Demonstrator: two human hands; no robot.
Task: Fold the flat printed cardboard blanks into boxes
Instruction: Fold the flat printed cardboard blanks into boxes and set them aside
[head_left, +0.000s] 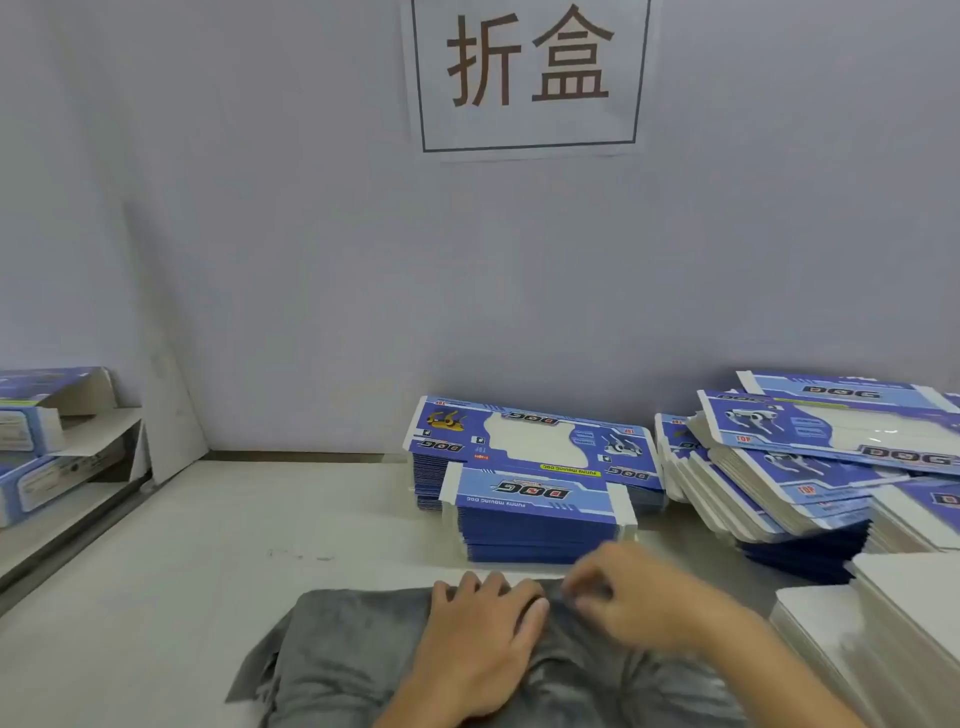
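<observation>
A person's two hands rest on a grey cloth (363, 654) spread on the near part of a pale table (208, 545). The left hand (480, 639) lies flat on the cloth, fingers nearly straight and together, holding nothing. The right hand (631, 592), just beside it, has its fingers curled and seems to pinch a fold of the cloth, though blur makes that uncertain. Just beyond the hands sits a neat stack of flat printed blanks (535, 483), blue and white with a cut-out window. To the right, more blanks (810, 457) lie fanned in a loose, slumping heap, and near right are stacks of plain white sheets (893, 623). On a low shelf (98, 447) at far left stand a few folded boxes (31, 431), open-flapped; their insides cannot be seen. A paper sign (530, 73) hangs on the wall. The blanks look light, thin and stiff with a slick surface, so the top one is likely best lifted by a protruding edge flap, and creased only along its scored lines
</observation>
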